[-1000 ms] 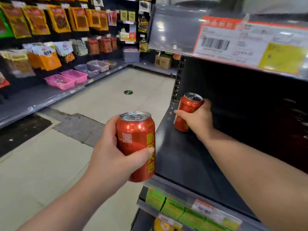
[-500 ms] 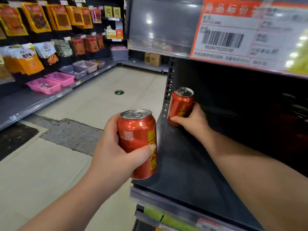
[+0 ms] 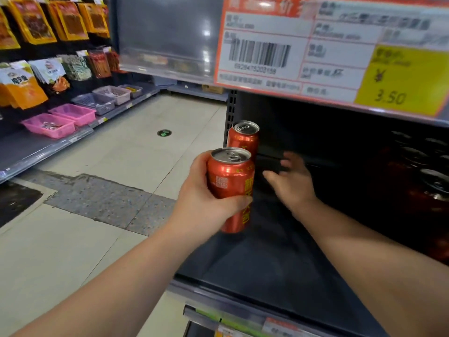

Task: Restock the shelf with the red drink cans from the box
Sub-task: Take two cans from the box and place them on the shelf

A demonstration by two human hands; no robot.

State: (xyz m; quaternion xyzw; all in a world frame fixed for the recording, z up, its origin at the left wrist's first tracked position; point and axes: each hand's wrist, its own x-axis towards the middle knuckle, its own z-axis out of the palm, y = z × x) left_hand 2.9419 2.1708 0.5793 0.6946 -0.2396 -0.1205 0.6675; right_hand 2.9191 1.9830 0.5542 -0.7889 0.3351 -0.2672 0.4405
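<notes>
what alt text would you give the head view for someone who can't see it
A left hand grips a red drink can at the edge of a dark shelf, where a second red can stands upright. The open right hand hovers beside that can, not touching it, under a price tag reading 3.50.

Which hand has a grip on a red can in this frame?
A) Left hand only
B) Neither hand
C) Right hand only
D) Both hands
A. The left hand curls round the near can, while the right hand is spread open and holds nothing, apart from the far can standing upright on the shelf.
</notes>
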